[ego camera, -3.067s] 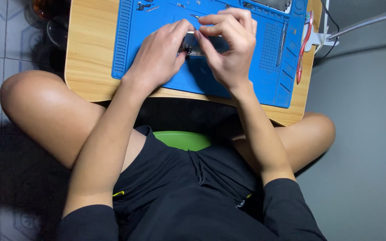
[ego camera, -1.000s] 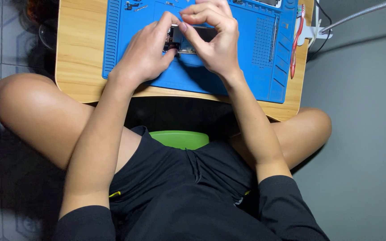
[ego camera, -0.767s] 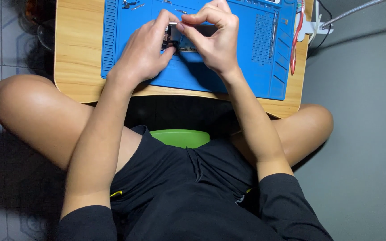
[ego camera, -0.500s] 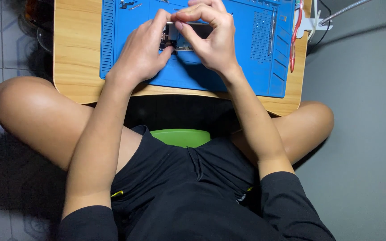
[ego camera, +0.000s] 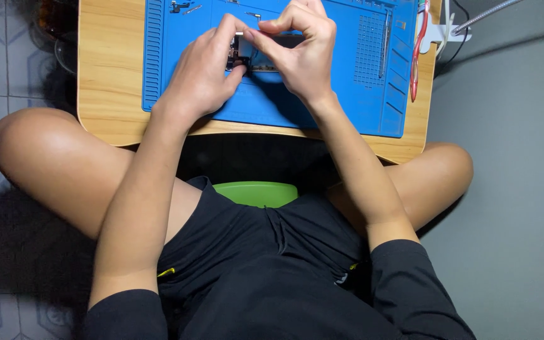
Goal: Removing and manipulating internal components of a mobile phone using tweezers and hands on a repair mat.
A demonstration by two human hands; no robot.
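A small wooden table (ego camera: 105, 94) is seen at the top of the frame, covered by a blue work mat (ego camera: 347, 94); tiled floor lies at left, grey floor at right. A green stool (ego camera: 256, 192) shows at centre. A small opened electronic device (ego camera: 256, 55) is held over the mat, upper centre. The left hand (ego camera: 199, 79) is clamped on its left end; the right hand (ego camera: 303, 53) is pinched over its top edge. Red-handled tweezers (ego camera: 415, 60) lie at the mat's right edge.
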